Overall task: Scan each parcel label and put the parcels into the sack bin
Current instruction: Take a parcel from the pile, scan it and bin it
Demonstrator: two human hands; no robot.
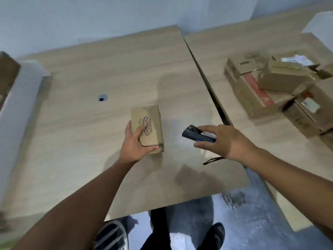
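- Head view, small parcel [146,127]: brown carton, printed logo on top, mid-counter [81,123]; whether it rests on the surface or is lifted cannot be told
- Left hand [134,143]: grip closed round the parcel's near end, thumb across the near edge, fingers on its left side
- Right hand [221,141]: grip holds a dark scanner [196,135], fingers lying along its top, just right of the parcel and apart from it; black cord [211,160] trails below the wrist
- Round hole [102,97] in the counter, left of the parcel
- Dark gap [207,83] divides this counter from a second one at right
- Pile of cartons [252,98] on the right counter, overlapping, blurred; labels unreadable
- White post [21,91] at left, with a carton [7,73] cut off by the frame edge
- Dark shoe [214,235] on the floor below
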